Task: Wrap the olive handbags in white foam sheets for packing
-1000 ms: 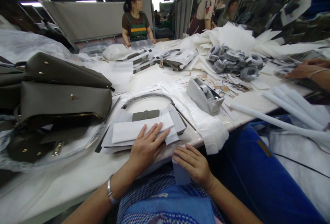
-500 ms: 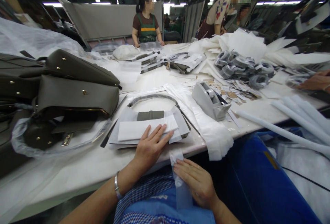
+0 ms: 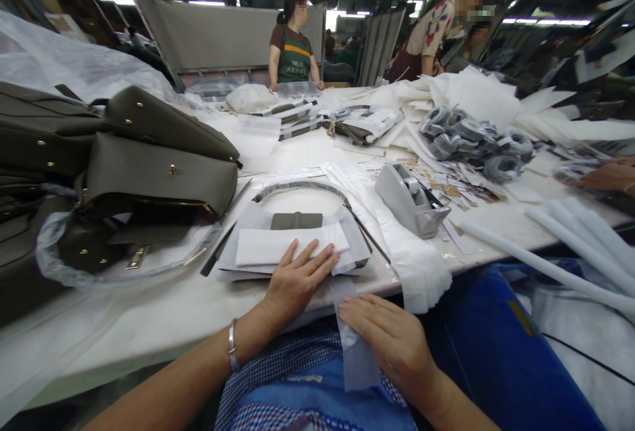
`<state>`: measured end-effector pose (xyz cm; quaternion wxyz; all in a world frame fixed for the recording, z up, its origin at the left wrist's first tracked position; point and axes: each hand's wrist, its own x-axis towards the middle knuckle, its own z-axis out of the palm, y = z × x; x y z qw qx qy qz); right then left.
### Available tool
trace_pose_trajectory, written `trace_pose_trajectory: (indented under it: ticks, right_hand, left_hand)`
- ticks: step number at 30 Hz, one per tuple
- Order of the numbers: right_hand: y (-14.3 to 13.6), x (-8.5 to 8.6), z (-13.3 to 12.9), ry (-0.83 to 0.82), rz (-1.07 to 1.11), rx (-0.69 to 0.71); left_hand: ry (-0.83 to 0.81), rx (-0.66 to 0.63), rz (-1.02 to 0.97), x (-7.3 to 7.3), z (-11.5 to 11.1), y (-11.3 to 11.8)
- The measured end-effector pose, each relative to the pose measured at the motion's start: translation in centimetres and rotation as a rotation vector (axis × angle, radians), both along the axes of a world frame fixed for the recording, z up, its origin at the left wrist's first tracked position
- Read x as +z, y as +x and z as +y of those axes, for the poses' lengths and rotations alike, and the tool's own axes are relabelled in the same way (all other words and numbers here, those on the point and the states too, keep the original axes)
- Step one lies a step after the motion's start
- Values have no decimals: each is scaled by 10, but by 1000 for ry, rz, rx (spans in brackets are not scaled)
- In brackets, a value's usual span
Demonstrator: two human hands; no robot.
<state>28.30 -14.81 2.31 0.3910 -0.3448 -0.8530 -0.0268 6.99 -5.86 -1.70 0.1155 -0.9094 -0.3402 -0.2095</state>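
A dark olive handbag (image 3: 297, 221) lies flat before me, partly covered by thin translucent sheets. Its plastic-wrapped handle (image 3: 303, 185) arches away from me. Across the front is a folded white packing sheet (image 3: 262, 247). My left hand (image 3: 297, 279) rests on that sheet and the bag's near edge, fingers spread. At the table's edge, my right hand (image 3: 391, 335) grips a translucent strip (image 3: 354, 361), its fingers held together and its thumb hidden. The strip runs from under the bag's near edge down over my blue apron.
A grey tape dispenser (image 3: 411, 203) stands right of the bag, beside white sheeting (image 3: 421, 279). Olive handbags (image 3: 163, 170) are piled at left. Wrapped coils (image 3: 471, 140) and foam rods (image 3: 526, 262) lie at right. A blue bin (image 3: 496, 352) sits below. Co-workers stand across the table.
The whole view has shifted a little to the right and slightly down. The strip's lower end sits slightly higher with my right hand on it. My left hand stays on the sheet.
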Motion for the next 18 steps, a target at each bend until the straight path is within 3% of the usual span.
trace_pose_trajectory:
  ticks: [4, 9, 13, 18]
  right_hand:
    - [5, 18, 21, -18, 0, -8]
    - [8, 31, 71, -113, -45, -33]
    - [6, 24, 110, -225, -82, -94]
    - [7, 9, 138, -402, -61, -94]
  left_hand:
    - [26, -12, -39, -1, 0, 0]
    - [27, -29, -83, -2, 0, 1]
    - [49, -44, -156, -5, 2, 3]
    - [56, -48, -260, -6, 3, 5]
